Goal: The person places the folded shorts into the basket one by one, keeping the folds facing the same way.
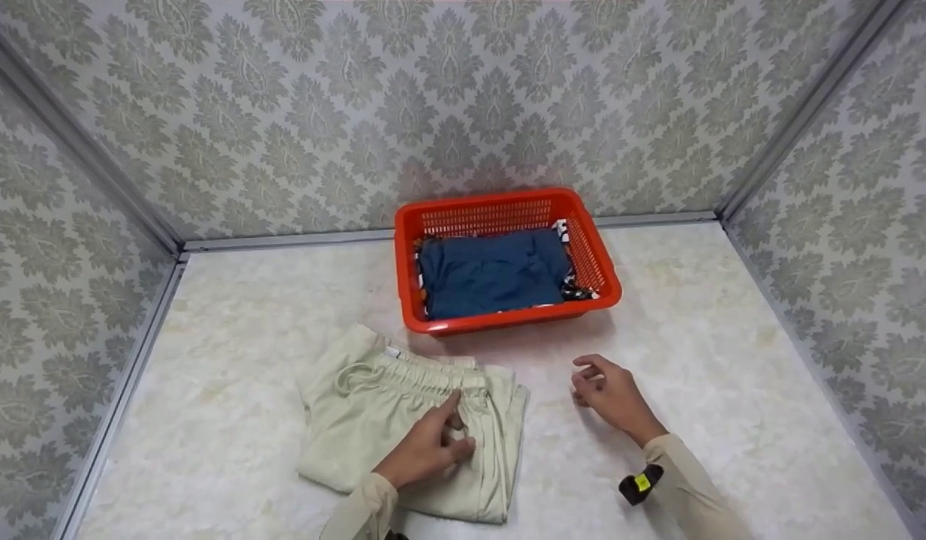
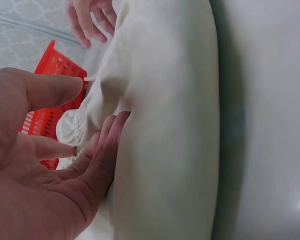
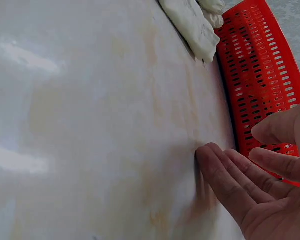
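A pair of pale green drawstring pants (image 1: 358,435) lies folded on the table, its gathered waistband towards the basket. My left hand (image 1: 425,451) rests on the right part of the pants. In the left wrist view, some fingers of that hand (image 2: 65,170) touch the side of the folded cloth (image 2: 170,110), while the thumb and index finger stand apart. To the right of the pants, my right hand (image 1: 611,396) hovers low over the table with relaxed, slightly bent fingers and holds nothing. The right wrist view shows its fingers (image 3: 230,182) close to the tabletop, near the basket.
Behind the pants, a red plastic basket (image 1: 508,319) stands by the back wall. A folded dark blue garment (image 1: 493,274) lies in it, over black-and-white patterned cloth (image 1: 579,291). Patterned wall panels (image 1: 448,112) enclose the marbled table (image 1: 230,337) at the back and sides.
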`<state>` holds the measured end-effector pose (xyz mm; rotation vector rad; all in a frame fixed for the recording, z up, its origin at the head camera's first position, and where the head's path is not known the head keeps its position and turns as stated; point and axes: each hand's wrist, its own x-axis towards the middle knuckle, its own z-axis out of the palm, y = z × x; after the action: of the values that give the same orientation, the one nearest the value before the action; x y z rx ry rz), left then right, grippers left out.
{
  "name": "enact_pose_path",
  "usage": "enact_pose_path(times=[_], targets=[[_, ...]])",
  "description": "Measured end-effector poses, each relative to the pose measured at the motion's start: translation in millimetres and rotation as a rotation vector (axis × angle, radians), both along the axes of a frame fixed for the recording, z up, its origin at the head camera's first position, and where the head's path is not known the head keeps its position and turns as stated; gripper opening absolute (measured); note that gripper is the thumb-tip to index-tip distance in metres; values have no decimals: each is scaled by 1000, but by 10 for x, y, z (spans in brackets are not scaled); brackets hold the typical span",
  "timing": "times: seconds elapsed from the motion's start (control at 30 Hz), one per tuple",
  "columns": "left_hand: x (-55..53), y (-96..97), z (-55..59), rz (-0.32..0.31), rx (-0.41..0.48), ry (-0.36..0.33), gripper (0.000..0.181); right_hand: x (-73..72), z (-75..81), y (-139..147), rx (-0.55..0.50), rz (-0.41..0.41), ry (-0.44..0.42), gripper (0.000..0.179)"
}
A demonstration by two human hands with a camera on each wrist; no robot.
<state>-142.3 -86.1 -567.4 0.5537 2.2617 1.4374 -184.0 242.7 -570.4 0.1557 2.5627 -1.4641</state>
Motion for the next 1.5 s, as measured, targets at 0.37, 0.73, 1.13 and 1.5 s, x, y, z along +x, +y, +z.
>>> enact_pose_path(times=[0.37, 0.73, 1.13, 1.5], targets=[[-6, 488, -39, 70, 150, -102, 90, 69, 87, -38, -173, -70, -107, 42], [-50, 818, -100, 90, 185, -47, 91, 142, 207, -155, -398, -219, -350, 74], [-93, 1014, -150, 102, 266, -34, 91, 83, 146, -263, -694, -310, -341, 32], [-130, 1141, -149, 92, 245, -24, 85, 18, 96, -350, -913, -242, -313, 12]])
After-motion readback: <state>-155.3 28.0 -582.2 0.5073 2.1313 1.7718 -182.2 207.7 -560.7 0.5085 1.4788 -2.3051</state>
